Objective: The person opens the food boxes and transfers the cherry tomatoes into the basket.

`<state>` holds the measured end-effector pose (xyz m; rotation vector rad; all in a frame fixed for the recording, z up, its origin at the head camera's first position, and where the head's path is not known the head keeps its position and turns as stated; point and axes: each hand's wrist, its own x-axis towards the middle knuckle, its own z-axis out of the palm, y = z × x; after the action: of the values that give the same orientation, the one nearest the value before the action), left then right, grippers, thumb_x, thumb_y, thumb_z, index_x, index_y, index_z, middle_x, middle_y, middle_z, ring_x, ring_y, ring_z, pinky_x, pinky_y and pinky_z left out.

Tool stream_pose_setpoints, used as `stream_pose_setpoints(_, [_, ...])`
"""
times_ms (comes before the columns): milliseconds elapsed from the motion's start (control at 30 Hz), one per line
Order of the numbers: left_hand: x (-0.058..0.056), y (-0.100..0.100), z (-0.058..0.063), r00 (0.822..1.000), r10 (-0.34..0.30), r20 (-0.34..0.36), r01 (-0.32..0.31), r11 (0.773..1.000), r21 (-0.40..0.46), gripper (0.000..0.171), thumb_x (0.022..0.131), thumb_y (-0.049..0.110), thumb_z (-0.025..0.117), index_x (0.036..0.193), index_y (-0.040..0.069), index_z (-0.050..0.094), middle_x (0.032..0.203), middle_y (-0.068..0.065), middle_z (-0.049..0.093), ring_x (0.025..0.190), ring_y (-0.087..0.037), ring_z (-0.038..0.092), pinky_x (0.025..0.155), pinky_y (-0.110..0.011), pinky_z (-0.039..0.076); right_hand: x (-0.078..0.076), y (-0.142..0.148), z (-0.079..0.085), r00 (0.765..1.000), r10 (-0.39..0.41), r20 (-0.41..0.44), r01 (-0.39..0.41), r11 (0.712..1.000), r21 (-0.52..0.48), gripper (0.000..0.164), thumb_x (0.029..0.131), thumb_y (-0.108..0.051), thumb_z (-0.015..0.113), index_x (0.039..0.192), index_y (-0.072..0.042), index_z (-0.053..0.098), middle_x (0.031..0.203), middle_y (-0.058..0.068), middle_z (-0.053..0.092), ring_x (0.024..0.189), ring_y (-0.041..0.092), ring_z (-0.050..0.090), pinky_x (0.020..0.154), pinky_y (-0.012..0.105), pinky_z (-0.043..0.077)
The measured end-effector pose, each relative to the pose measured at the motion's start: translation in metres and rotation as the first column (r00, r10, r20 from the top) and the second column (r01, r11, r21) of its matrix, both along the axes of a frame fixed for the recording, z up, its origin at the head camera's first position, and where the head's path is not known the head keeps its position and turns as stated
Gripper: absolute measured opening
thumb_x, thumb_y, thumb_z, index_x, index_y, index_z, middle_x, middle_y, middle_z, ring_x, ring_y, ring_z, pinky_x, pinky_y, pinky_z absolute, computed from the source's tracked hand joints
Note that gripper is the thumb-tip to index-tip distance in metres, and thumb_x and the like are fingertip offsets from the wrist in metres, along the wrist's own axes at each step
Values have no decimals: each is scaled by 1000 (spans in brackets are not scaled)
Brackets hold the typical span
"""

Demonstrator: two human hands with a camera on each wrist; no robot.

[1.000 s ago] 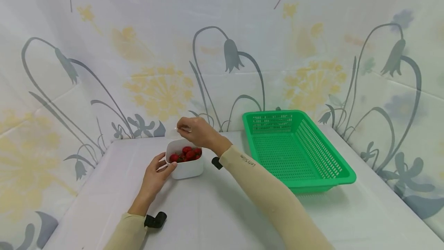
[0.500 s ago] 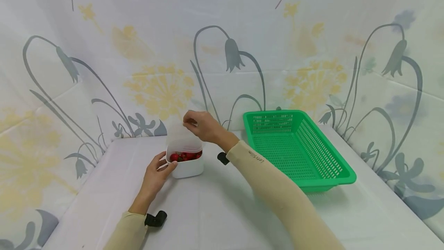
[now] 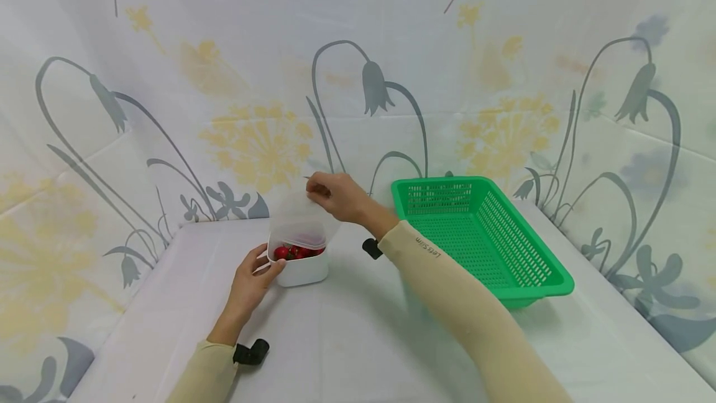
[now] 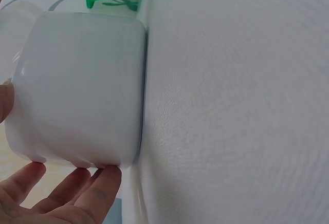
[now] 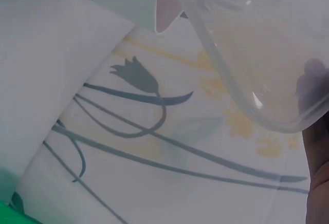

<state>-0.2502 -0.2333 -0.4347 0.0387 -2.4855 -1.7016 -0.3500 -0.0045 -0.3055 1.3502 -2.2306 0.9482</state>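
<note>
A white plastic food container point(image 3: 303, 272) stands on the table, holding red fruits point(image 3: 282, 252) with bits of green that look like strawberries. My left hand point(image 3: 249, 285) grips its left corner, the thumb by the front rim. In the left wrist view several fingertips press against the wall of that box. Above the back of the container, my right hand point(image 3: 338, 196) pinches the edge of a translucent lid point(image 3: 296, 213). The lid tilts up steeply, its lower edge at the opening and partly covering the fruits from view. Up close, the right wrist view shows the lid's rounded corner in the fingers.
A green perforated basket point(image 3: 442, 235) stands to the right, beyond the right forearm. A white cloth point(image 3: 347, 341) covers the table, and a floral-printed curtain point(image 3: 369, 135) rises behind and at both sides. Each wrist wears a small black camera.
My right hand has moved right and up, and the lid has come into fuller view, tilted over the container's back. My left hand keeps its hold on the container in place.
</note>
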Motion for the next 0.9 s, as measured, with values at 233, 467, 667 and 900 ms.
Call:
stream_pose_setpoints(233, [-1,0,0,1000,1,6,-1,1000,1,71,89,37,68,146,11,35,139,-26,43,126,-41,46,97,-51,43,-3,17,7,1000,-13,25,14,1000,-16,6,90,-3,64,96,-1,65,92,7,69,82,13,64,77,19,51])
stream_pose_setpoints(467, [0,0,1,1000,-3,13,3,1000,2,71,90,36,67,146,10,34,140,-27,42,127,-42,45,98,-51,43,-7,30,8,996,-51,72,46,996,74,8,92,-5,63,99,-4,67,94,5,68,81,12,61,77,21,50])
stream_pose_setpoints(667, [1,-2,3,1000,-4,12,4,1000,-14,70,90,38,66,146,10,34,140,-27,42,127,-42,45,98,-51,42,-9,35,8,985,-90,149,69,987,144,10,93,-7,61,100,-5,67,94,5,68,81,12,61,76,23,51])
stream_pose_setpoints(900, [1,-3,3,1000,25,-5,-25,1000,-1,62,93,30,64,144,6,37,137,-29,45,124,-42,48,97,-48,44,-15,41,5,953,-135,272,81,976,200,7,94,-8,60,98,-9,67,92,2,67,77,11,63,74,25,51])
